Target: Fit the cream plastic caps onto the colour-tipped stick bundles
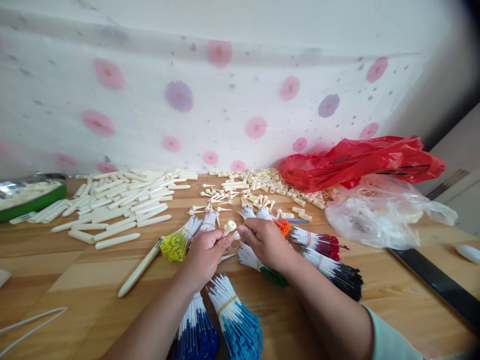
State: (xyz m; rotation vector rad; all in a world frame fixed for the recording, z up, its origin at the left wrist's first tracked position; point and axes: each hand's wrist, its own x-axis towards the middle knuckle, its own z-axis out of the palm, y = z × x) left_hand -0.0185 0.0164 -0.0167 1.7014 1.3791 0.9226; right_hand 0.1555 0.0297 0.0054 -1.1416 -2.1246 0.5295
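My left hand [204, 256] pinches a small cream plastic pen part [230, 227] with a round end. Close against it, my right hand [267, 241] is closed at the fingertips on another small cream piece [236, 235], mostly hidden by the fingers. Rubber-banded pen refills lie around both hands: a yellow bundle [176, 243] at the left, dark blue [197, 327] and light blue [238, 320] bundles below. A green bundle [258, 262] is partly under my right hand. Orange [283, 226], red [318, 241] and black [333, 270] bundles fan out to the right.
Cream pen barrels [116, 200] are heaped at the left beside a green-rimmed bowl [62, 191]. One pen [140, 267] lies apart. Small cream parts [258, 182] spread along the back. At right are a red bag [360, 160], a clear bag [375, 215] and a black flat object [435, 280].
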